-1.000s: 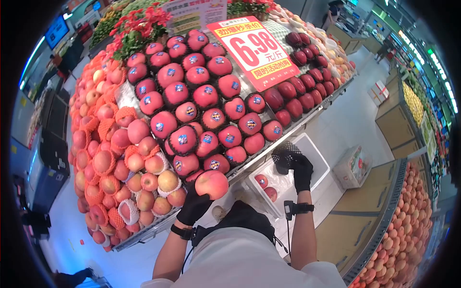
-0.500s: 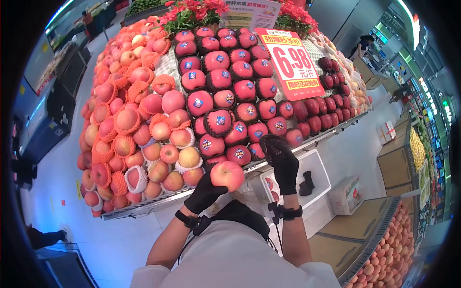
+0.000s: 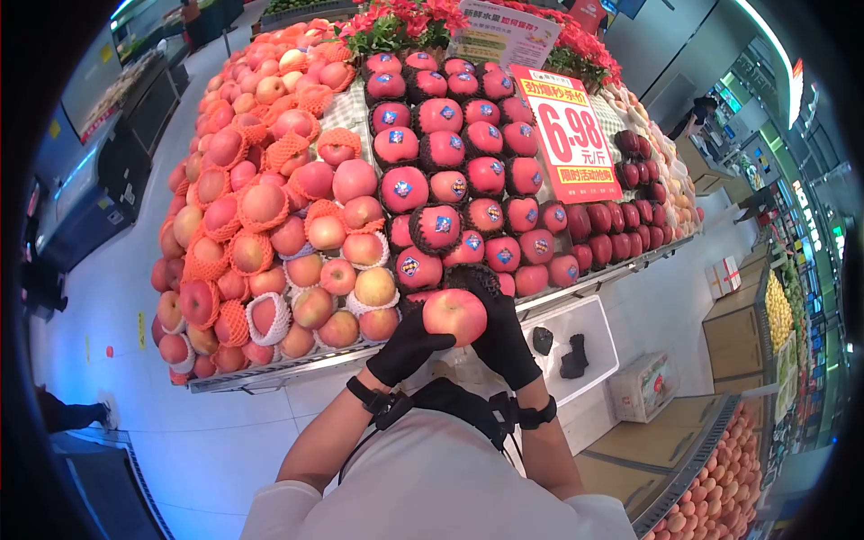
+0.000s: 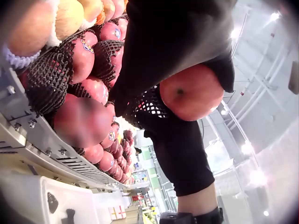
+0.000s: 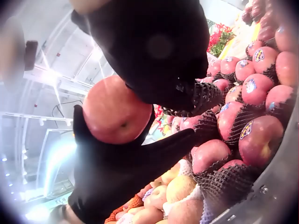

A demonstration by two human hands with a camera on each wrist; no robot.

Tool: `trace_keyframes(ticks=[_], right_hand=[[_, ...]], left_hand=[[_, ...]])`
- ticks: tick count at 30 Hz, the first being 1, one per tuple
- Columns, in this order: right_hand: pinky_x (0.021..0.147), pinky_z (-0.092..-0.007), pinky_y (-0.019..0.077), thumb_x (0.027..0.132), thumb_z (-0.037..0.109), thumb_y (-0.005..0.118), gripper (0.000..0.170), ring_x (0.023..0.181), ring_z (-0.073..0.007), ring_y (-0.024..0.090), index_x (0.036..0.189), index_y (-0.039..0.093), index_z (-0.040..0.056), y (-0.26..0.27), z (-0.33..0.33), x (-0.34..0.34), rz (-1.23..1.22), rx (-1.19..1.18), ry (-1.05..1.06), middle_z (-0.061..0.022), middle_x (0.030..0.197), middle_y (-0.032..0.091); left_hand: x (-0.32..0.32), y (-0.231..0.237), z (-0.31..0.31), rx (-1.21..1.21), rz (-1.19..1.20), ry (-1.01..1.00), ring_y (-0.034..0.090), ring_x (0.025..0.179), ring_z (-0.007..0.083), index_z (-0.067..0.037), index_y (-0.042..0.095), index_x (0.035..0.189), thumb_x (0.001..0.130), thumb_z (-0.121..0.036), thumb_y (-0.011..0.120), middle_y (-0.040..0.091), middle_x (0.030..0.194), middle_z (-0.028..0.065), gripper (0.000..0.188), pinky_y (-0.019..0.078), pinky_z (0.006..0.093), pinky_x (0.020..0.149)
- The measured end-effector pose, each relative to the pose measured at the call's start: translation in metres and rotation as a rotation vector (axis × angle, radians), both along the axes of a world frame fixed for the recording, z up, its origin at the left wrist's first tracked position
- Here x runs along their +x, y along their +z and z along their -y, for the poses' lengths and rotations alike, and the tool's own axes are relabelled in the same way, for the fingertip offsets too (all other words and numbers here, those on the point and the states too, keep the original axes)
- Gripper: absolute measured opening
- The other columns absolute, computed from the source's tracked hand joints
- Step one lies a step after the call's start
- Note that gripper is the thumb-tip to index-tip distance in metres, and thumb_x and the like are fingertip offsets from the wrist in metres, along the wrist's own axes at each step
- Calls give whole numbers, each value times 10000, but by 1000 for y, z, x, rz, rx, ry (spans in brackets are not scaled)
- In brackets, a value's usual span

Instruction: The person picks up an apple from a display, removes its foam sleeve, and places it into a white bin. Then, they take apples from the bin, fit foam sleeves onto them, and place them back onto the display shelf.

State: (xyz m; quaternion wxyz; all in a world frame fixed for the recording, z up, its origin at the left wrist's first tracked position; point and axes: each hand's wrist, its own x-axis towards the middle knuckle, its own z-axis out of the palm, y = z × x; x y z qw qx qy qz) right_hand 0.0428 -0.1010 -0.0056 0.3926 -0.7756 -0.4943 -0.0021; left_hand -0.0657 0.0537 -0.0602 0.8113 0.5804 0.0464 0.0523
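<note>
A bare red-and-yellow apple [image 3: 454,317] sits in my black-gloved left hand [image 3: 400,353], gripped with the thumb along its lower side. Close against its right side is my gloved right hand [image 3: 506,349]. That hand holds a black foam net sleeve [image 5: 208,95], its mesh spreading beyond the fingers beside the apple. Part of the net [image 4: 152,106] shows next to the apple in the left wrist view too. Behind both hands, rows of stickered red apples [image 3: 443,225] sit in black nets on the display.
Left of the rows are apples [image 3: 263,205] in orange and white nets. A price sign [image 3: 567,135] stands at the right, by darker red apples [image 3: 601,220]. Below the metal shelf edge [image 3: 297,371], a white foam box [image 3: 594,360] holds black nets [image 3: 573,357].
My right hand went from the white box up to the display, then left to the apple, bringing a black net. The left hand keeps hold of the apple. The head view shifted.
</note>
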Motion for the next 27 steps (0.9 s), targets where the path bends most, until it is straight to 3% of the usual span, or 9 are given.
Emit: trace_keyframes(ticks=[6,12,14,17,20,23,27], right_hand=[[1063,-411,417,658,92,850,860,1280,-296,500,1411,436,49,28,14,-13,-499,-17,130,-137,1370,531],[969,-366,486,673,110,850,817,1193,-241,565,1387,457,49,-7,11,-16,-479,54,-70,-138,1312,571],[944,-364,495,698,142,830,732,1133,-231,594,1339,495,28,6,9,-19,-489,61,-136,-128,1239,613],[941,-356,491,747,161,797,637,1093,-219,612,1307,534,9,-10,17,-8,-548,155,-161,-118,1188,646],[934,-338,487,787,182,761,578,1078,-197,613,1291,553,-7,-23,32,0,-706,245,-226,-103,1163,659],[918,-318,488,813,203,731,544,1059,-178,617,1279,562,-20,-27,33,1,-872,365,-258,-81,1142,664],[918,-325,494,793,203,759,571,1058,-187,623,1284,560,-9,-20,29,1,-832,385,-224,-96,1144,666]], left_hand=[[-2,19,1,51,-42,103,576,1120,172,-9,561,1276,790,-235,787,616,1216,81,582,473,341,965],[8,29,14,61,-12,133,586,1093,167,-5,566,1267,843,-278,762,625,1187,74,542,473,324,958],[9,32,15,122,-23,138,568,1108,161,2,547,1282,877,-281,729,607,1195,68,527,464,321,966],[11,31,13,-150,-82,126,612,1027,158,8,599,1218,847,-306,765,643,1174,83,513,504,309,878],[10,19,11,-206,-156,320,625,959,149,9,645,1150,863,-221,735,666,1100,88,378,516,311,824],[13,18,11,309,-257,399,629,895,137,13,660,1103,897,-97,659,675,962,59,233,512,290,788],[13,1,14,567,53,510,649,958,224,-16,655,1164,839,10,619,667,1067,128,328,520,331,815]])
